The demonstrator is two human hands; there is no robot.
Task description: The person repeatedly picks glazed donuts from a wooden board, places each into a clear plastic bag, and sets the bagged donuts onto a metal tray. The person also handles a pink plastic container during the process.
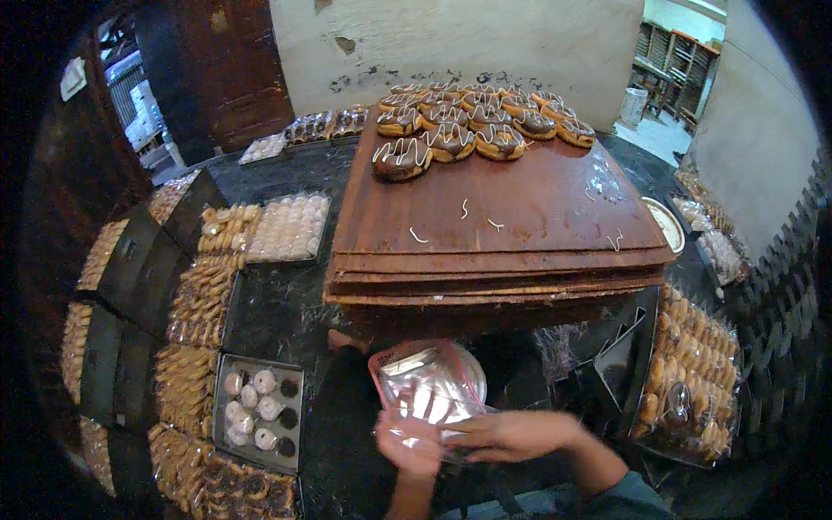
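My left hand [409, 445] and my right hand [520, 434] meet at the lower middle, both blurred. A clear plastic bag [450, 455] glints between them and both hands seem to grip it, though its outline is hard to make out. Just beyond my fingers stands a red plastic basket [376, 372] holding a heap of shiny clear plastic bags [422, 383]. Behind the basket shows part of a round pale container [478, 369]. Farther off, chocolate-glazed doughnuts with white icing lines [448, 142] sit in rows at the back of a stack of brown boards [520, 201].
At left, a tray [301, 396] holds pink-and-white and dark round pastries. Wrapped pastries [201, 305] and black trays [149, 253] line that side. A plastic-covered tray of pastries [689, 383] lies at right, near a white-rimmed bowl [666, 224]. A bare foot [343, 339] shows below the boards.
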